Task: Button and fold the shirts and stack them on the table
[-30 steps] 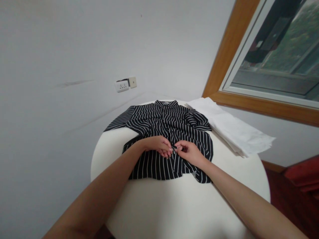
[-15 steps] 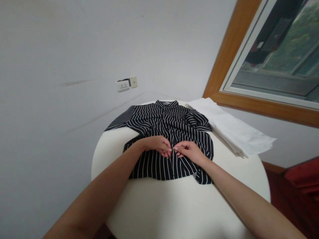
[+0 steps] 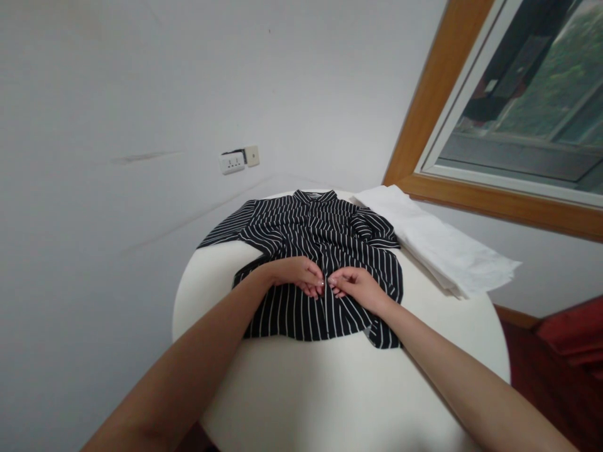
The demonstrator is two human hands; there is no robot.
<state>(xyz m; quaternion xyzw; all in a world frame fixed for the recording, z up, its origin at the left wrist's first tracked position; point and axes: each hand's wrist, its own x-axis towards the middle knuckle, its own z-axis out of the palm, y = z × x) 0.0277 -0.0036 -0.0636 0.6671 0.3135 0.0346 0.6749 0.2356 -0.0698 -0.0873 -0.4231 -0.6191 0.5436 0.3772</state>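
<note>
Pale wall [image 3: 141,94] and a wood-framed window [image 3: 433,88] close in the corner where we lean over a round white table [image 3: 367,389]. On it, spread out front side up, lies a black-and-white striped shirt [image 3: 306,242], its collar [image 3: 315,197] at the far edge and its hem [image 3: 301,338] toward us, so its long axis runs straight away from our body. That axis matters most: the front placket [image 3: 326,314] follows it, passing right between our fingertips, with the chest beyond the grip and the lower front on our side of it.

Our left hand [image 3: 299,275] comes in from one side of this line and our right hand [image 3: 357,287] from the other, about equally near, tips almost meeting. Both grips are narrow: thumb and forefinger of each pinch the cloth at the placket, with the other fingers curled underneath. Whether we have a button between them is too small to tell. Farther right, near the shirt's bunched sleeve [image 3: 377,229], a folded white cloth [image 3: 433,238] slants across the table's edge, well apart from our fingers.
</note>
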